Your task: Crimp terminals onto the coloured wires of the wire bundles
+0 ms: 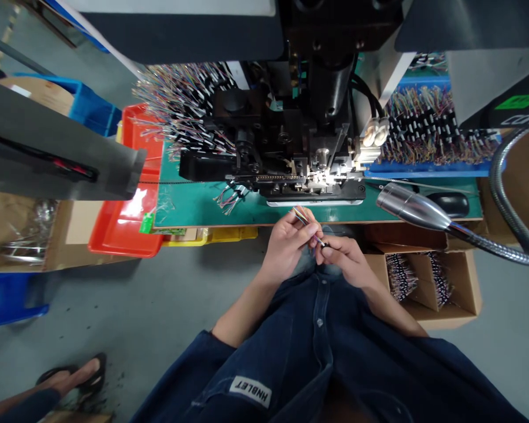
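Observation:
Between my two hands, just in front of the bench edge, is a cable with fanned-out coloured wires [301,215]. My left hand [290,238] pinches it near the thin coloured wire ends, which point up and left. Fingers of my right hand [342,256] are closed on its dark sheathed part, lower and to the right. Beyond my hands stands a black crimping machine [321,158], its working point brightly lit. A few similar cables [231,195] lie on the green bench left of the machine's base.
Large cable piles [185,111] lie left of the machine; more fill a blue tray [441,126] at right. A metal lamp [414,207] on a flexible neck reaches over the bench. Red trays [127,226] sit at left, and a divided cardboard box [461,314] holds cables below right.

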Tool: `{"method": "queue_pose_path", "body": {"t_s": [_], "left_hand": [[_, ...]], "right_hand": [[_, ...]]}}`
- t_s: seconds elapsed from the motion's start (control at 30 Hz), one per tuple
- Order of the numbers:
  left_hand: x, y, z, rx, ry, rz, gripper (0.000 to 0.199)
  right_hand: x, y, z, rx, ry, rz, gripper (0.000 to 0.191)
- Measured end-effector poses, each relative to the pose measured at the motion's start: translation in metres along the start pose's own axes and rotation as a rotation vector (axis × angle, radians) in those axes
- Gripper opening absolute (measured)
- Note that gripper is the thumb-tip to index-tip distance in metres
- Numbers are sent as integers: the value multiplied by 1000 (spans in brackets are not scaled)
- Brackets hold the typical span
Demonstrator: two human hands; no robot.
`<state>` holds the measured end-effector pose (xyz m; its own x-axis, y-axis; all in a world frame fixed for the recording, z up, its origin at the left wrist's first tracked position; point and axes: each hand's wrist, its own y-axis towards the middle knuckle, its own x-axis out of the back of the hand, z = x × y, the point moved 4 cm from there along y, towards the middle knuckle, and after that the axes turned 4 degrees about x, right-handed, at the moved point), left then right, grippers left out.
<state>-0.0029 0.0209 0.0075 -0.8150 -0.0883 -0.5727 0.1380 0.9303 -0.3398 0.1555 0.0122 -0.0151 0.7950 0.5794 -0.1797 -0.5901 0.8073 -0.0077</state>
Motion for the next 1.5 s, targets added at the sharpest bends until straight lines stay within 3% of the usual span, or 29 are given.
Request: {"method": "queue_pose_path", "body": {"t_s": [0.1, 0.27, 0.5, 0.63, 0.7, 0.77, 0.87, 0.97, 1.1, 1.23, 1.33, 1.5], "left_hand": [[-1, 1, 0, 75, -44, 67, 47], [1, 1, 5, 196, -121, 146, 49], [2, -4, -1, 12, 37, 90, 49], [0, -4, -2, 22, 19, 89, 50], [3, -3, -4, -12, 41, 36, 50], [8, -2, -6, -78, 87, -32, 49], [13, -4, -10, -169, 186, -86, 43], [12, -8, -15, -220, 279, -90, 38], [7, -12, -20, -213, 331, -86, 43], [10, -13, -20, -216, 311, -80, 43], [14, -11, -19, -218, 266, -78, 37], [15, -5, -19, -222, 52, -97, 44]], "right_hand": [[6, 1, 15, 162, -268, 27, 40], [8, 2, 22, 304, -327, 95, 37], [9, 1, 14, 271, -272, 102, 32], [9, 5, 17, 294, -214, 146, 32], [11, 6, 23, 327, -310, 74, 32], [16, 2, 32, 374, -476, -120, 31], [17, -8, 48, 389, -656, -355, 58], [10, -10, 57, 328, -612, -332, 61], [12, -1, 62, 316, -571, -435, 59], [2, 9, 64, 333, -702, -321, 22], [-3, 7, 64, 353, -677, -309, 41], [-8, -7, 48, 418, -563, -313, 41]]}}
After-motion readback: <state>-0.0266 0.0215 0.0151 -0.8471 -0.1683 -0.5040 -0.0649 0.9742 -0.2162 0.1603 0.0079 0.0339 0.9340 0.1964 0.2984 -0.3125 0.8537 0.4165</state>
